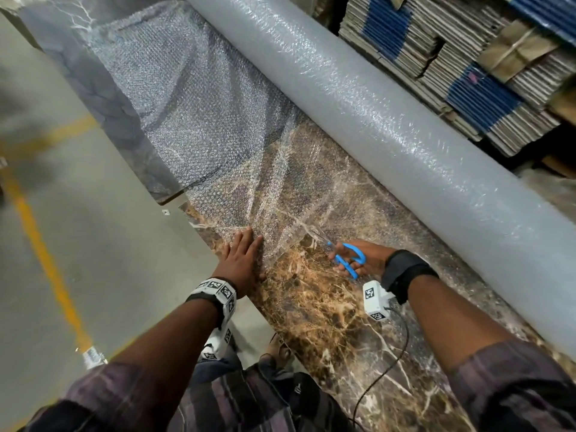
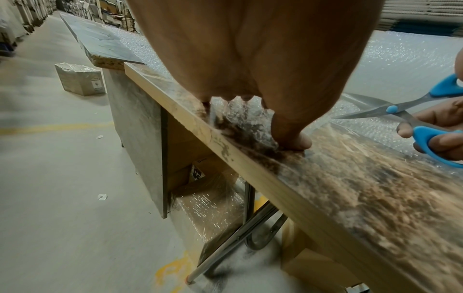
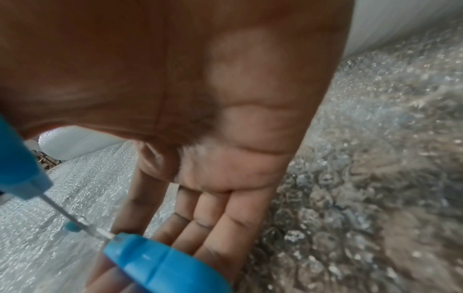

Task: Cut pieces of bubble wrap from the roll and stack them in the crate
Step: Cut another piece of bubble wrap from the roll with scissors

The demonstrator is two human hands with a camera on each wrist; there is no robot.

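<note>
Left hand (image 1: pixel 241 260) pressed flat on bubble wrap (image 1: pixel 218 145) at desk (image 1: pixel 327 322) edge, lower centre. Right hand (image 1: pixel 367 258) gripped scissors (image 1: pixel 347 258), blades parted toward the sheet's edge, running along the roll (image 1: pixel 374 120).

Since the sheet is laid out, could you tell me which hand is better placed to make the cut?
The right hand: it holds the scissors at the bubble wrap edge, while the left hand presses it flat.

Flattened cartons (image 1: pixel 452 67) beside marble table (image 1: pixel 327 307)
</note>
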